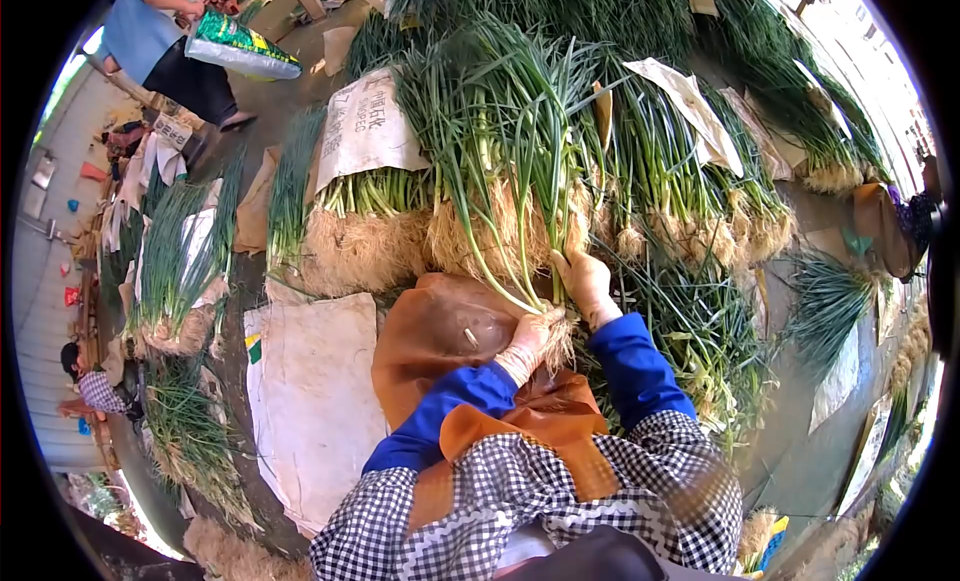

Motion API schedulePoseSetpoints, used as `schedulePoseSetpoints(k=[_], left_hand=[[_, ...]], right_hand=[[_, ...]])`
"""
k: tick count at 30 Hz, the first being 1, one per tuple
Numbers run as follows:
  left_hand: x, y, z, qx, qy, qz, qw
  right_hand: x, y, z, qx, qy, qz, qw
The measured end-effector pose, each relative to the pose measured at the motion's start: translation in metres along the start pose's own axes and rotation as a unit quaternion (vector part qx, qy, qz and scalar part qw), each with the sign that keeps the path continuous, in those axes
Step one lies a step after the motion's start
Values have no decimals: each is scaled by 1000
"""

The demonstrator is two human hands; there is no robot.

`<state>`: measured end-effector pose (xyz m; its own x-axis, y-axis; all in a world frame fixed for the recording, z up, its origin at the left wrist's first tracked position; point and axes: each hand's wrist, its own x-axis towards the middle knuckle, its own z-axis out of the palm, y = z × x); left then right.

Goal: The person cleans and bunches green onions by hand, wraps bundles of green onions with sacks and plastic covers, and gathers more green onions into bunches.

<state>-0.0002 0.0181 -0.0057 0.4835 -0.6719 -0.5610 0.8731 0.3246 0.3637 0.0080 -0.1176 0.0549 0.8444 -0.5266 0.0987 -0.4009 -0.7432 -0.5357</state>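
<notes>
My left hand [533,335] has its fingers clamped around a small bunch of long green stalks with pale lower ends [529,293]. The grip is just above a tuft of fine straw-coloured roots [560,349], which projects below the hand. The bunch is located in front of my body, over a glossy orange-brown apron [410,331]; its leaves extend forward across a row of larger green bundles with thick straw-coloured root mats [365,253].

My right hand [586,281] is positioned just above and beside the left, its fingers at the stalks; whether they are clamped or only touching, I cannot tell.

To the left, a flat off-white woven sack [315,401] lies on the grey floor [790,471]. To the right is a loose heap of green leaves [690,326].
</notes>
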Motion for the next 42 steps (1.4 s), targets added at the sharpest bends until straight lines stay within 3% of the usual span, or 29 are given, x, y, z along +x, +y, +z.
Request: schedulePoseSetpoints(k=[2, 5, 6, 7, 10, 11, 12, 13, 14, 15, 16, 17, 19, 20, 23, 24, 25, 27, 29, 31, 32, 33, 34, 35, 37, 39, 40, 41, 42], left_hand=[[6, 2, -8, -48, -15, -8, 999], [-14, 13, 11, -146, -9, -65, 987], [-22, 14, 20, -88, -12, -10, 996], [-26, 12, 24, -30, -17, 45, 998], [-9, 22, 1, -13, -2, -7, 1000], [-15, 30, 9, -33, 4, 8, 999], [-22, 27, 20, -20, 40, 42, 998], [-19, 26, 13, -19, -21, 37, 999], [-16, 22, 10, -17, -4, 30, 999], [-21, 27, 21, -15, 12, 25, 999], [-27, 31, 27, 12, -20, 24, 999], [-12, 24, 5, 1, -32, -43, 999], [-16, 15, 10, 81, -63, 83, 991], [-15, 13, 6, 121, -44, 93, 987], [-10, 12, 5, 166, 15, 66, 984], [-5, 8, -5, 164, 20, 88, 982], [2, 7, -16, 164, 22, 85, 983], [15, 15, -27, 50, -38, 60, 996], [-18, 44, 35, -8, -49, -32, 998], [-31, 69, 35, -77, -239, -150, 956], [-43, 84, 48, 32, -294, -88, 951], [-67, 108, 79, -36, -297, -111, 948], [-100, 124, 115, 26, -157, 49, 986], [-97, 141, 111, 18, -230, 99, 968], [-86, 179, 114, -87, -527, 133, 835], [-110, 200, 134, -26, -504, 201, 839], [-92, 206, 117, 22, -481, 192, 855], [-81, 197, 99, -12, -409, 135, 902], [-71, 180, 88, -13, -315, 134, 940]], right_hand=[[-19, -13, -12, -61, -33, -47, 997], [-73, -3, -52, 209, -63, -129, 967], [-86, 29, -56, 138, -126, -49, 981], [-96, 35, -77, 279, -158, 105, 941], [-119, 114, -97, 251, -151, 248, 923], [-126, 150, -102, 161, -193, 226, 941], [-132, 183, -98, -91, -254, 143, 952], [-126, 168, -110, -336, -294, 46, 894], [-121, 149, -117, -382, -358, 115, 844], [-107, 140, -107, -194, -272, 142, 932], [-96, 107, -90, -60, -117, 58, 990], [-82, 70, -83, 61, -75, 11, 995], [-61, 18, -62, 204, -146, 37, 967], [-51, 5, -52, 104, -195, 26, 975], [-48, -11, -42, -113, -129, -268, 948], [-53, -11, -45, -71, -135, -242, 958], [-63, -11, -50, -157, -195, -312, 916], [-99, 44, -27, 205, -294, -337, 870], [-82, 32, -85, 35, -461, -269, 845], [-31, 40, -95, -264, -488, -59, 830], [-15, 72, -84, -255, -276, -111, 920], [12, 78, -74, -89, -158, -78, 980], [45, 72, -60, -15, -109, -26, 994], [70, 49, -63, -83, -107, 5, 991], [97, 24, -43, -23, -115, 46, 992], [110, 13, -35, -103, -172, -48, 978], [110, 17, -40, -51, -188, -22, 981], [107, -3, -60, 87, -201, 93, 971], [93, 11, -64, 331, -180, 61, 924]])
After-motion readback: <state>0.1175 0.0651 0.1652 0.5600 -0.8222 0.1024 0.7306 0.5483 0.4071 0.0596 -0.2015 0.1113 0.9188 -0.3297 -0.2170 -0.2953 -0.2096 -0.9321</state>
